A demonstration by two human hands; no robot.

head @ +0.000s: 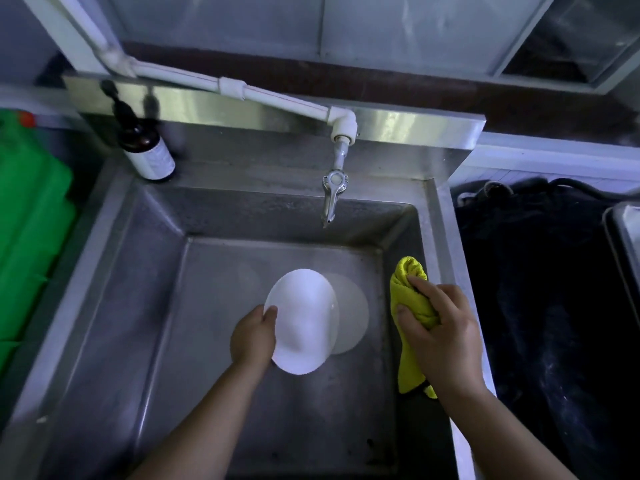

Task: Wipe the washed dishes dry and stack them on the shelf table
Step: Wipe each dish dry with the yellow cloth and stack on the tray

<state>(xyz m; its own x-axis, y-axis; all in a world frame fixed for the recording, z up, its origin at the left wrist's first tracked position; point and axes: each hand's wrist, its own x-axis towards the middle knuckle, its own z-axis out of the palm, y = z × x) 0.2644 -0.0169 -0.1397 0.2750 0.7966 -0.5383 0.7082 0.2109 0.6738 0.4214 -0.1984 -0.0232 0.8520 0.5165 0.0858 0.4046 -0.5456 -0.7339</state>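
Setting: Steel sink (114, 278) seen from above, its deep square basin filling the middle of the view, with a steel splashback behind it.
Tap: a metal tap (331, 194) hangs over the back of the basin, fed by a white pipe (277, 97) that runs down from the upper left.
Plate: a round white plate (304, 320) is held up on its edge, tilted, above the basin floor near the centre.
Left grip (251, 337): a bare hand closed on the plate's left rim, thumb on the front face, the other fingers hidden behind.
Right grip (443, 334): a bare hand curled tight round a bunched yellow cloth (410, 296), by the basin's right wall.
Cloth: one end sticks up above the fingers and the other hangs below the wrist.
Gap: cloth and plate are near each other but apart.
Faint shape: a paler round patch sits just right of the plate; whether it is a reflection or blur cannot be told.
Left of the sink: a brown pump bottle (147, 150) with a white label stands at the back left corner, and a green plastic container (31, 237) sits beyond the rim.
Right of the sink: a dark mass, too dim to make out.
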